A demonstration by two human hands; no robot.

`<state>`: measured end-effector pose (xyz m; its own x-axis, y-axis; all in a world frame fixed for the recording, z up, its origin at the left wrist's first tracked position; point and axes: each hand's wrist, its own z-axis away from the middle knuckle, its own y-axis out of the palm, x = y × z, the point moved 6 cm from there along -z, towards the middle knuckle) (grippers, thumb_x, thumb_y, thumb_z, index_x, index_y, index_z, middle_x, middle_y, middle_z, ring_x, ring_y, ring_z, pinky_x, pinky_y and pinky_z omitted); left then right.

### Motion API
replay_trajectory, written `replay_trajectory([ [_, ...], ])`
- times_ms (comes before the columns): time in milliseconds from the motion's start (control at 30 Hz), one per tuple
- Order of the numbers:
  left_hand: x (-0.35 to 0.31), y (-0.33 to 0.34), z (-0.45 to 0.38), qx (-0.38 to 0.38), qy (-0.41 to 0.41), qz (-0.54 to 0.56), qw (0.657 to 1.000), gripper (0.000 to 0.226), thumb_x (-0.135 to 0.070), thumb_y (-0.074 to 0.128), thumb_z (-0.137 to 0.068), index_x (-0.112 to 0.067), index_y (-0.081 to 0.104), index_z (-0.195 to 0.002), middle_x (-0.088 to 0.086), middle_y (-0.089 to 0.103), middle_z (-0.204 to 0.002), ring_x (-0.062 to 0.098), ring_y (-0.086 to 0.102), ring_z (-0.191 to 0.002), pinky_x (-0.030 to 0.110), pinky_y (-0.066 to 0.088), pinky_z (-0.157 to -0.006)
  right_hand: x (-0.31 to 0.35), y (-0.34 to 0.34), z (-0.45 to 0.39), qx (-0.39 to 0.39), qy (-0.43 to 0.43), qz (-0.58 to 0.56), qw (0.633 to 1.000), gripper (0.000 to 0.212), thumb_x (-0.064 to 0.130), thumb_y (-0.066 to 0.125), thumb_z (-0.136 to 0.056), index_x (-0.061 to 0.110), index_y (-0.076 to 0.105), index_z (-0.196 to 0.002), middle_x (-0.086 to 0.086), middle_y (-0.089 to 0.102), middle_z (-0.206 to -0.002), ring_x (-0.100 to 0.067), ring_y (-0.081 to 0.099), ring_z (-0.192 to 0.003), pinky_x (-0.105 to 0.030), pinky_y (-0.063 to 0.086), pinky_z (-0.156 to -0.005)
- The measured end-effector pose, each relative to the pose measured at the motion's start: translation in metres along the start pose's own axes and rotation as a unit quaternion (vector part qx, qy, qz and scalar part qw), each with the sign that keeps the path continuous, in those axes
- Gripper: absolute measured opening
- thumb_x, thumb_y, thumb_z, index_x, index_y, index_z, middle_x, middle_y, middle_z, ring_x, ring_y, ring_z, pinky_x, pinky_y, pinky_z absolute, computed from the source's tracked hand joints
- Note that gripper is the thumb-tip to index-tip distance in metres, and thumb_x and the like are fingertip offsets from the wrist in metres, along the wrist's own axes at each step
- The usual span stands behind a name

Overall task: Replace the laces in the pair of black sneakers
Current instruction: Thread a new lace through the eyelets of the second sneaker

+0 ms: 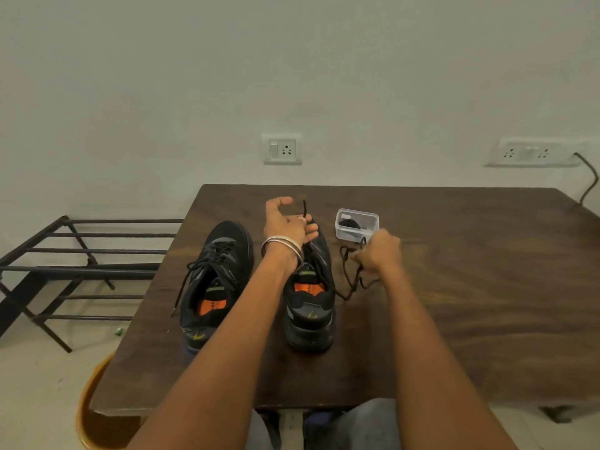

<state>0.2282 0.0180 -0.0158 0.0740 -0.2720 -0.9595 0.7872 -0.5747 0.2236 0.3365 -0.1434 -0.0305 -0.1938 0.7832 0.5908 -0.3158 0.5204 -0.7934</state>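
Two black sneakers with orange insoles stand on the dark wooden table, toes pointing away from me. The left sneaker is laced, its lace ends hanging loose over the left side. Over the toe end of the right sneaker, my left hand pinches one end of a black lace, and the tip sticks up above my fingers. My right hand, to the right of that sneaker, grips the same lace, which trails in loops onto the table. My left hand hides the eyelets.
A small clear plastic box with something black inside stands just beyond my right hand. A black metal rack stands on the floor to the left. An orange bucket sits under the table's near left corner. Wall sockets are behind.
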Motion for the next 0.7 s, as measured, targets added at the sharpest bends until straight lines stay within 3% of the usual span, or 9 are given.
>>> replay_trajectory([
  [100,-0.002,0.006,0.010,0.021,-0.005,0.028,0.999,0.028,0.009,0.049,-0.092,-0.015,0.056,-0.103,0.009,0.064,-0.087,0.016,0.064,-0.069,0.027,0.055,-0.061,0.028,-0.039,0.018,-0.035,-0.024,-0.170,0.984,0.015,0.008,0.074,-0.085,0.005,0.060,-0.083,-0.013,0.066,-0.086,-0.014,0.064,-0.051,-0.017,0.050,-0.042],
  [167,-0.008,0.011,0.019,0.038,-0.009,0.060,0.997,0.021,0.006,0.050,-0.093,-0.011,0.062,-0.092,0.007,0.065,-0.083,0.015,0.063,-0.070,0.026,0.053,-0.063,0.049,-0.055,0.038,-0.026,-0.052,-0.243,0.968,0.008,0.000,0.071,-0.084,0.000,0.065,-0.080,-0.013,0.068,-0.076,-0.012,0.061,-0.040,-0.021,0.053,-0.044],
  [267,-0.024,0.013,0.037,0.063,0.006,0.084,0.995,0.024,0.004,0.048,-0.095,-0.010,0.063,-0.083,0.007,0.066,-0.076,0.019,0.062,-0.069,0.030,0.052,-0.063,0.085,-0.070,0.066,0.035,-0.106,-0.288,0.951,0.004,-0.009,0.069,-0.083,-0.008,0.065,-0.082,-0.020,0.069,-0.079,-0.020,0.066,-0.051,-0.024,0.054,-0.048],
  [400,-0.063,0.003,0.077,0.126,0.017,0.130,0.983,0.022,-0.001,0.044,-0.098,-0.010,0.059,-0.085,0.001,0.058,-0.060,0.009,0.053,-0.049,0.022,0.043,-0.047,0.135,-0.080,0.104,0.096,-0.153,-0.292,0.939,0.010,-0.012,0.069,-0.081,-0.007,0.066,-0.090,-0.022,0.070,-0.082,-0.029,0.069,-0.065,-0.027,0.057,-0.053],
  [500,-0.079,-0.018,0.095,0.161,-0.034,0.175,0.971,0.022,-0.018,0.040,-0.102,-0.016,0.059,-0.092,0.002,0.062,-0.067,0.018,0.059,-0.067,0.037,0.049,-0.065,0.162,-0.076,0.127,0.100,-0.187,-0.306,0.928,0.010,-0.009,0.067,-0.085,-0.004,0.068,-0.092,-0.019,0.071,-0.080,-0.027,0.068,-0.063,-0.031,0.059,-0.055],
  [567,-0.089,-0.032,0.109,0.193,-0.075,0.185,0.961,0.037,-0.035,0.033,-0.104,-0.013,0.062,-0.102,0.007,0.070,-0.080,0.025,0.066,-0.077,0.050,0.055,-0.068,0.175,-0.075,0.139,0.073,-0.211,-0.287,0.932,0.010,-0.005,0.068,-0.086,0.003,0.071,-0.090,-0.015,0.073,-0.080,-0.025,0.069,-0.066,-0.033,0.061,-0.062],
  [633,-0.105,-0.056,0.121,0.206,-0.061,0.146,0.966,0.052,-0.049,0.028,-0.102,-0.011,0.063,-0.111,0.012,0.070,-0.091,0.026,0.066,-0.068,0.041,0.058,-0.056,0.191,-0.072,0.156,0.051,-0.232,-0.288,0.928,0.009,-0.003,0.071,-0.085,0.004,0.072,-0.090,-0.009,0.073,-0.079,-0.015,0.070,-0.068,-0.029,0.060,-0.066],
  [700,-0.122,-0.085,0.131,0.192,-0.014,0.060,0.980,0.048,-0.051,0.037,-0.099,-0.013,0.065,-0.103,0.011,0.067,-0.085,0.018,0.053,-0.052,0.027,0.048,-0.047,0.209,-0.067,0.170,0.030,-0.255,-0.284,0.924,0.008,0.000,0.073,-0.084,0.006,0.073,-0.090,-0.002,0.070,-0.075,-0.006,0.064,-0.066,-0.020,0.054,-0.066],
])
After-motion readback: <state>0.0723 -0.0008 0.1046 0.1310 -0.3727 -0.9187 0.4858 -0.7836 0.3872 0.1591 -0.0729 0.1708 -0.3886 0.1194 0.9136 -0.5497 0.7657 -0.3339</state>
